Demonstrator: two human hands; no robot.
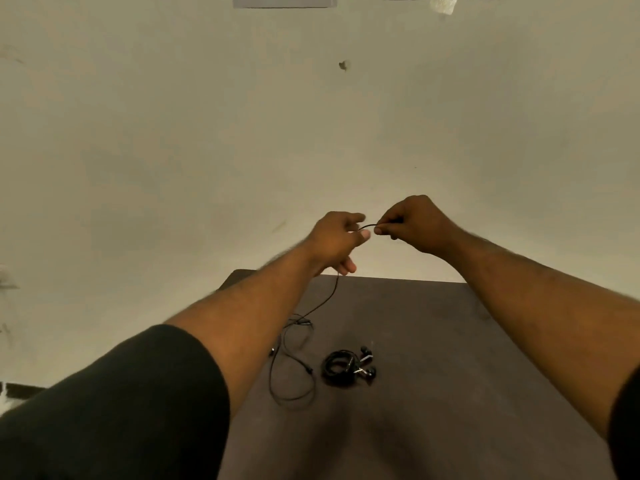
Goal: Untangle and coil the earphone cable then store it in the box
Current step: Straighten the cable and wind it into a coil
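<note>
Both hands [374, 233] pinch cable [325, 299] above coiled earphones [348, 368] on table [450, 375].

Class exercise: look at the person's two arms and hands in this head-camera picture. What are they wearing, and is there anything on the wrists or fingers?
The left hand and right hand are bare, with no gloves. No watch, band or ring shows on either. Both forearms are uncovered. The left sleeve is short, dark and plain, ending near the elbow. A dark edge of the right sleeve shows at the picture's right border.
</note>
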